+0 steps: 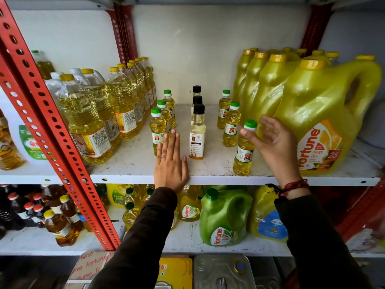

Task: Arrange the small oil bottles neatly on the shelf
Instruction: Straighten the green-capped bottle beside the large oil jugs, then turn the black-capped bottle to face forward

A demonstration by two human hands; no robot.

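Note:
Small oil bottles stand in three rows on the white shelf (133,163). On the left is a row of three green-capped bottles (157,126), in the middle three black-capped bottles (197,130), on the right three green-capped bottles (231,126). My left hand (170,163) lies flat on the shelf's front edge, fingers together, its fingertips against the base of the front left bottle. My right hand (275,142) hovers open with spread fingers just right of the front right bottle (244,149), thumb tip near its cap, not gripping it.
Tall clear oil bottles (98,113) crowd the shelf's left side. Big yellow jugs (318,113) fill the right. A red slotted upright (52,126) crosses the left foreground. More bottles and a green jug (225,215) sit on the shelf below.

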